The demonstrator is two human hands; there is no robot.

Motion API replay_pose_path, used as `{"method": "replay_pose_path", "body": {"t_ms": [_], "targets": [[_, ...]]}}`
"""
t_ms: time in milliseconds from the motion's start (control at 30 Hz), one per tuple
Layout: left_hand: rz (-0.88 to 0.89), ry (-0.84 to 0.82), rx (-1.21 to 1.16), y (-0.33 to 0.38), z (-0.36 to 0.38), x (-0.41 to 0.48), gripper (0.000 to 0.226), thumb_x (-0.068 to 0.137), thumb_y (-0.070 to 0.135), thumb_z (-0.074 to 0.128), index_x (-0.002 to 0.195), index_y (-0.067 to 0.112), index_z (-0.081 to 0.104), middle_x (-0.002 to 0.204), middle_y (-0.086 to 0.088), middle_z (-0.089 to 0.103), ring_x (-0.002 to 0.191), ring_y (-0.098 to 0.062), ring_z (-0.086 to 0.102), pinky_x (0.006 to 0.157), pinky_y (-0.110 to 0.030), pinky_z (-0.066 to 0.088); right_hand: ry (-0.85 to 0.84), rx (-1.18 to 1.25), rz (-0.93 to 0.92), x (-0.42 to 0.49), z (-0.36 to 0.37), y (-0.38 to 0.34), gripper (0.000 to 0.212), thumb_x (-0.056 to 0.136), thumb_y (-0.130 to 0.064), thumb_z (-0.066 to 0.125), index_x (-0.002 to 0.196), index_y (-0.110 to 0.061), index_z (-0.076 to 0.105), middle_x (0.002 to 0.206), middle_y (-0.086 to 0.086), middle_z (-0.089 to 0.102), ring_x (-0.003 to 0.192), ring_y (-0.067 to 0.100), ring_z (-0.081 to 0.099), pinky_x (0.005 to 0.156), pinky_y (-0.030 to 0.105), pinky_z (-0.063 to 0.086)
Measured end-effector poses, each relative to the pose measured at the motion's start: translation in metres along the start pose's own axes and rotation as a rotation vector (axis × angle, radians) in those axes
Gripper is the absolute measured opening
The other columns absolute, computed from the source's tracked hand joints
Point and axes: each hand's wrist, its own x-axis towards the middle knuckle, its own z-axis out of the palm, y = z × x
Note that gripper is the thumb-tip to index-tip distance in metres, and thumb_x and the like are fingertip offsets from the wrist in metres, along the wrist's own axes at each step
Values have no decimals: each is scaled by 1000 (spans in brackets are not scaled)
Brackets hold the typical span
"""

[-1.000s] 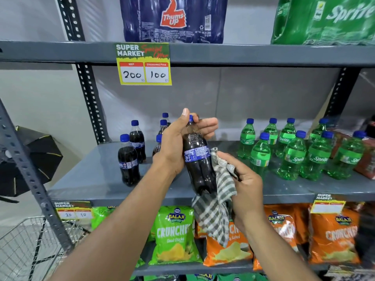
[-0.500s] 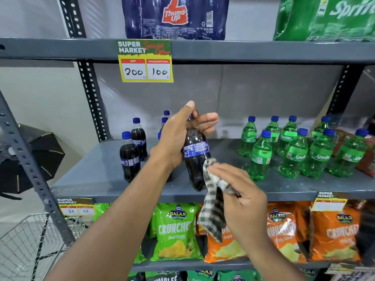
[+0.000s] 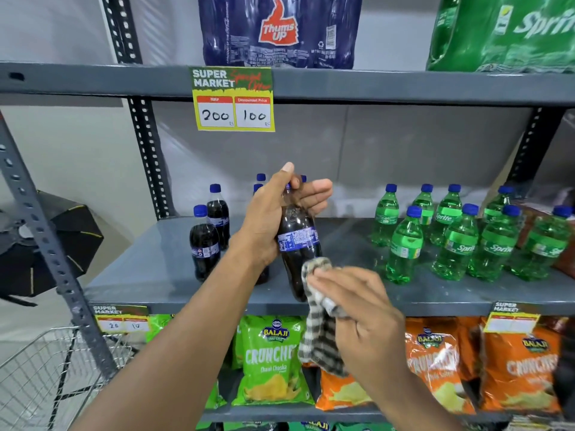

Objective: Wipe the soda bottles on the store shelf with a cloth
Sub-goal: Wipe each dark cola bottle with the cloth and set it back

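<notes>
Head view shows me a grey store shelf (image 3: 161,269) right in front. My left hand (image 3: 273,219) is wrapped tight around the neck and top of a dark cola bottle (image 3: 298,244), holding it up in front of the shelf, a bit tilted. My right hand (image 3: 367,315) squeezes a checked cloth (image 3: 320,334) and presses it on the low part of that bottle. The rest of the cloth hangs down. More dark bottles (image 3: 203,244) stand on the shelf to the left. Green Sprite bottles (image 3: 457,244) stand in a bunch to the right. Under the shelf I see green and orange chip bags (image 3: 273,359).
</notes>
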Motion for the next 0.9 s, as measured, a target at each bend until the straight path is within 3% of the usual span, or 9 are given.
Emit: {"method": "replay_pose_path", "body": {"t_ms": [233, 467, 733, 900], "targets": [[-36, -8, -127, -5, 0, -1, 37, 104, 36, 43, 72, 17, 48, 96, -17, 78, 92, -25, 76, 85, -34, 60, 54, 54, 127, 50, 5, -3, 59, 72, 24, 51, 112, -12, 76, 116, -3, 72, 115, 17, 61, 100, 28, 49], [-18, 3, -103, 2, -6, 1, 39, 103, 37, 43, 71, 16, 48, 95, -18, 78, 92, -26, 76, 89, -35, 57, -35, -58, -68, 16, 4, -11, 65, 65, 22, 48, 113, -12, 75, 117, -8, 69, 108, 24, 59, 94, 35, 52], [-75, -47, -27, -12, 4, 1, 38, 104, 35, 42, 71, 17, 48, 99, -19, 77, 98, -27, 75, 85, -35, 59, 51, -35, 55, 57, 5, -3, 62, 67, 26, 53, 110, -12, 76, 114, -6, 71, 109, 23, 62, 97, 30, 50], [-57, -32, -7, -12, 6, 6, 37, 105, 33, 43, 73, 16, 48, 103, -22, 76, 102, -29, 74, 88, -36, 59, -69, -184, -115, 54, 2, -10, 54, 73, 7, 42, 111, -11, 75, 114, -11, 68, 106, 19, 53, 98, 23, 44]]}}
